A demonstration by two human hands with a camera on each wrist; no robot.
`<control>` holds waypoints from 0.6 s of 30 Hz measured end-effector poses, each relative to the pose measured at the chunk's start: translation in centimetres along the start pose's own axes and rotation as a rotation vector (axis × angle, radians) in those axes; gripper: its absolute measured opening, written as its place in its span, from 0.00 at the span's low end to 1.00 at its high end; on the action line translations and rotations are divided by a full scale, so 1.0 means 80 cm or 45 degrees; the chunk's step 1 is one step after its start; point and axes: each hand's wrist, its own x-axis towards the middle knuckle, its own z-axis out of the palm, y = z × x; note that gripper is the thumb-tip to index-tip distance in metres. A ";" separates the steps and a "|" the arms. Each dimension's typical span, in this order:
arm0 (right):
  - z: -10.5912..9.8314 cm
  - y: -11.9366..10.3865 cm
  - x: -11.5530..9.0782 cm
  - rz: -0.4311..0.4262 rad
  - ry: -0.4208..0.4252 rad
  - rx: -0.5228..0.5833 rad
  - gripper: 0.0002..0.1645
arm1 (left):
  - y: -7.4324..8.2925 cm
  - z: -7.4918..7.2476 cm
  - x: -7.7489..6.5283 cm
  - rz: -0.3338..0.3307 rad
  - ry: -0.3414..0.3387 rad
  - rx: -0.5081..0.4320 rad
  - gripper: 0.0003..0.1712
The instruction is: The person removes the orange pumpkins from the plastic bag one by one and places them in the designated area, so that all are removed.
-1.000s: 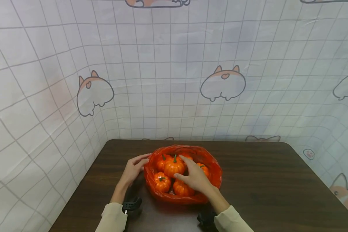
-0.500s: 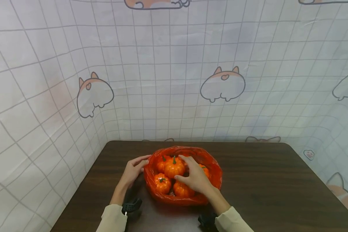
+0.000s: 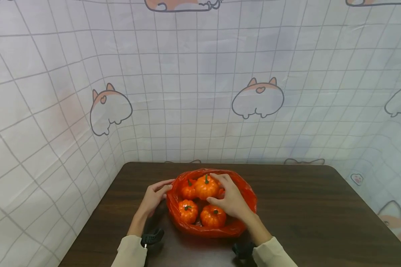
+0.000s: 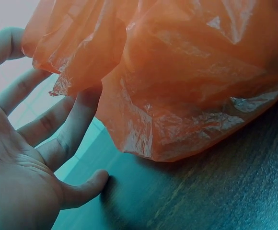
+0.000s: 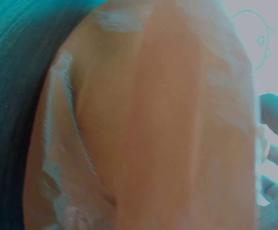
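Observation:
A red plastic bag [image 3: 217, 232] with its mouth rolled wide sits on the table, holding several small orange pumpkins. My right hand [image 3: 233, 200] reaches over the bag's right side and grips one pumpkin [image 3: 205, 188] between thumb and fingers, near the top of the pile. My left hand [image 3: 152, 197] touches the bag's left rim with extended fingers; in the left wrist view the fingers [image 4: 45, 122] spread beside the bag's loose edge and the thumb stands apart. The bag wall [image 5: 163, 120] fills most of the right wrist view, hiding the held pumpkin.
Other pumpkins lie in the bag, one at the front [image 3: 213, 216], one at front left [image 3: 188, 211] and one behind [image 3: 188, 190]. The dark wooden table [image 3: 294, 207] extends to the right. A white gridded cloth [image 3: 194, 111] hangs behind and at both sides.
My right hand has moved slightly up and to the right, and the gripped pumpkin has shifted with it, uncovering more of the front pumpkin. The left hand stays at the rim.

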 end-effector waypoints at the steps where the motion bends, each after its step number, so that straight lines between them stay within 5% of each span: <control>1: -0.002 0.000 0.000 0.001 0.002 0.007 0.46 | 0.000 0.000 0.000 -0.003 0.003 -0.002 0.23; 18: -0.031 0.009 0.001 0.072 0.027 0.165 0.45 | 0.003 0.001 -0.001 -0.013 -0.002 -0.039 0.23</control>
